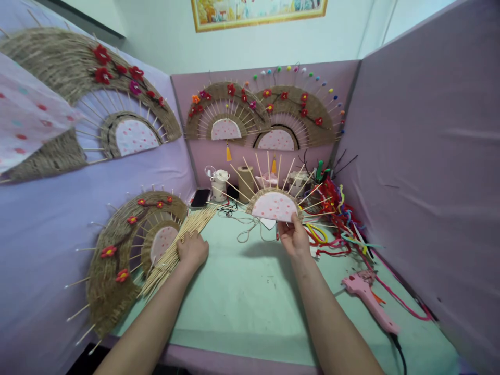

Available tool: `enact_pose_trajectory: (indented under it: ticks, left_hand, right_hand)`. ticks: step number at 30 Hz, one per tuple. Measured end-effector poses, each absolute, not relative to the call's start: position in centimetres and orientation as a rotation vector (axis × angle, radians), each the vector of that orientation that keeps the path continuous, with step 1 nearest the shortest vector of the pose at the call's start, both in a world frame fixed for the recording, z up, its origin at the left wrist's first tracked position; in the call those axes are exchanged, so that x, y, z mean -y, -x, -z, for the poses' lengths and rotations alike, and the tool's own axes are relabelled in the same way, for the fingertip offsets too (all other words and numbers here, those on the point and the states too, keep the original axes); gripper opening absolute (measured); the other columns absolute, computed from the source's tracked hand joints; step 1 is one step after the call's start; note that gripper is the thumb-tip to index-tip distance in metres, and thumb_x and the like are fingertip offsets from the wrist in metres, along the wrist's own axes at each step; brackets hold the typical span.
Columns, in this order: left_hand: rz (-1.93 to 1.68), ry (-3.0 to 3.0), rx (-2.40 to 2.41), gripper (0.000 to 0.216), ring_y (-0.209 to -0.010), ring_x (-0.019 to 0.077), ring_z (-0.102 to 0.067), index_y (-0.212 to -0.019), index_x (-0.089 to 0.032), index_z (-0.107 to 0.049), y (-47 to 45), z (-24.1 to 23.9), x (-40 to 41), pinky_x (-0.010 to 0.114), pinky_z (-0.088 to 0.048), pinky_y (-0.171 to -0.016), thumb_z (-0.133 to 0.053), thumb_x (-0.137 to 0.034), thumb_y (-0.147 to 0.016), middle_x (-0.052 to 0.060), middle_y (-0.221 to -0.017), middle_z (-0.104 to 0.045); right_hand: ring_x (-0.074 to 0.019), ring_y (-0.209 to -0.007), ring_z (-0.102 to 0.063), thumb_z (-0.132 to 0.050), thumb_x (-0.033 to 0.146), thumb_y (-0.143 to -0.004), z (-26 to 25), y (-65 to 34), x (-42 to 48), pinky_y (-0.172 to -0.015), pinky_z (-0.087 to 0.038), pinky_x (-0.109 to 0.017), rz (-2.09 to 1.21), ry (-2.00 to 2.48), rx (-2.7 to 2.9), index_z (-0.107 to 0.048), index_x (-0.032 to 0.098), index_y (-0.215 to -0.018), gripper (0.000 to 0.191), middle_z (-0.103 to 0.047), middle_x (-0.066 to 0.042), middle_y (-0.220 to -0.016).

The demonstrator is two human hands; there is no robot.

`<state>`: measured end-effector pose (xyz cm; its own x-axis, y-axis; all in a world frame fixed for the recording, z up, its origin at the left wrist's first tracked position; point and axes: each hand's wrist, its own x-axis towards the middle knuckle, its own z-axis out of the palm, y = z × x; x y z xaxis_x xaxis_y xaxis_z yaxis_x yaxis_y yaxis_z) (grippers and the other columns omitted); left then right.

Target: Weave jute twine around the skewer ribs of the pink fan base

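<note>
My right hand (296, 238) pinches the lower edge of a half-round fan (275, 205), holding it up over the table. The fan has a white fabric centre with pink dots, a narrow woven twine band, and thin sticks spreading out from it. A loose twine end (246, 233) hangs below its left side. On the left, a bundle of thin bamboo sticks (201, 219) lies slanted across the table. My left hand (192, 249) rests on that bundle, its fingers curled over the sticks; the fingertips are partly hidden.
A pink glue gun (371, 302) with a black cord lies at right, near tangled coloured pipe cleaners (339, 213). At the back stand a twine spool (246, 183), a white jar (219, 185) and a phone (200, 198). Finished woven fans (117, 271) lean or hang around the partitions.
</note>
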<state>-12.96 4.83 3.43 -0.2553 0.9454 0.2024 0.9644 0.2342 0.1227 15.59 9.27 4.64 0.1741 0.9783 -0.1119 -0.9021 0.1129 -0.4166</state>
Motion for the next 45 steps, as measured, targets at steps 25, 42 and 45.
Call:
enact_pose_trajectory:
  ticks: [25, 42, 45]
  left_hand:
    - [4.455, 0.559, 1.364, 0.024, -0.091, 0.0188, -0.068, -0.108, -0.015, -0.062, 2.6, -4.4, -7.1, 0.035, -0.052, -0.090, -0.053, -0.028, -0.090, 0.010, -0.093, -0.073]
    - [4.259, 0.403, 1.065, 0.031, -0.086, 0.0169, -0.070, -0.116, -0.017, -0.062, 6.9, -8.0, -5.6, 0.034, -0.054, -0.086, -0.046, -0.030, -0.094, 0.009, -0.092, -0.074]
    - [4.221, 0.411, 1.044, 0.032, -0.087, 0.0166, -0.070, -0.117, -0.018, -0.062, 7.9, -8.2, -5.4, 0.034, -0.054, -0.087, -0.044, -0.032, -0.094, 0.009, -0.092, -0.075]
  right_hand:
    - [-0.0151, -0.091, -0.066, -0.077, 0.034, -0.069, -2.7, -11.6, -7.9, -0.086, -0.053, -0.032, -1.574, 0.559, 0.502, -0.069, 0.024, -0.090, 0.024, -0.073, 0.002, -0.091]
    - [-0.0232, -0.087, -0.067, -0.076, 0.032, -0.063, -3.3, -14.1, -7.4, -0.075, -0.053, -0.036, -1.261, 1.183, 1.339, -0.068, 0.018, -0.088, 0.031, -0.072, -0.009, -0.090]
    - [-0.0251, -0.089, -0.064, -0.076, 0.025, -0.061, -3.9, -15.0, -8.9, -0.081, -0.048, -0.036, -1.048, 1.403, 1.544, -0.069, 0.017, -0.080, 0.022, -0.071, -0.008, -0.083]
